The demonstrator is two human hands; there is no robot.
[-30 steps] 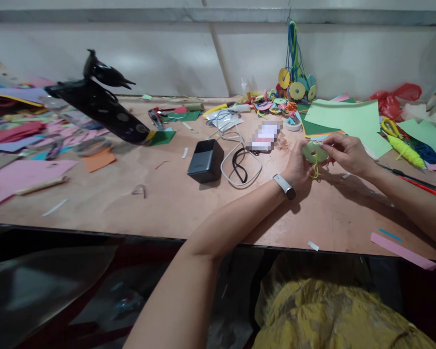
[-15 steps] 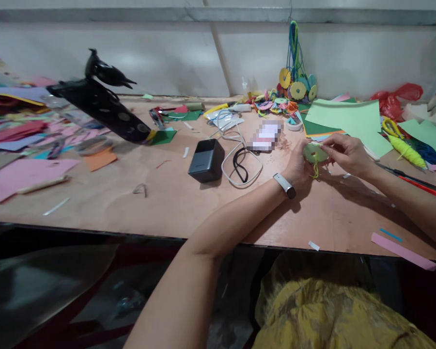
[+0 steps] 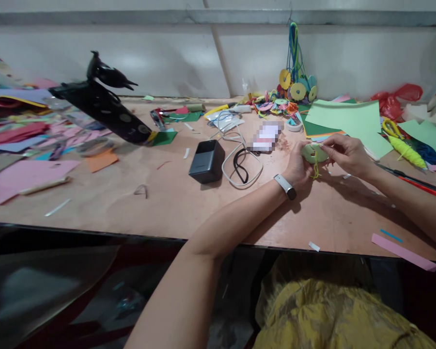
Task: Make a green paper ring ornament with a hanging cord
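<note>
- At six o'clock from the disc, nearest me, yellow-green cloth (image 3: 334,315) covered my lap, below the table's edge.
- A white scrap (image 3: 314,246) lay by that edge at six; between four and five, a pink strip (image 3: 405,252) jutted over it, a thin blue strip (image 3: 391,235) just beside.
- My left forearm slanted across the table, screening part of its front, a grey wristband (image 3: 285,186) at its end.
- My left hand (image 3: 297,164) gripped the green disc (image 3: 307,154) from its nine o'clock side, above the tabletop; yellow-green yarn (image 3: 316,170) dangled from its middle.
- My right hand (image 3: 347,154) pinched at its three o'clock rim; whether the fingertips had card or yarn, I couldn't tell.
- At nine sat a dark grey block (image 3: 205,162), with a looped white cable (image 3: 259,172) between it and my left hand.
- Near three lay a yellow yarn bundle (image 3: 407,151).
- Between one and two, pale green sheets (image 3: 345,116) spread beyond my right hand.
- At two, farther off, was a red bag (image 3: 394,101).
- Toward eleven, small coloured pieces (image 3: 276,105) were heaped; just before twelve, corded discs (image 3: 297,91) hung against the wall.
</note>
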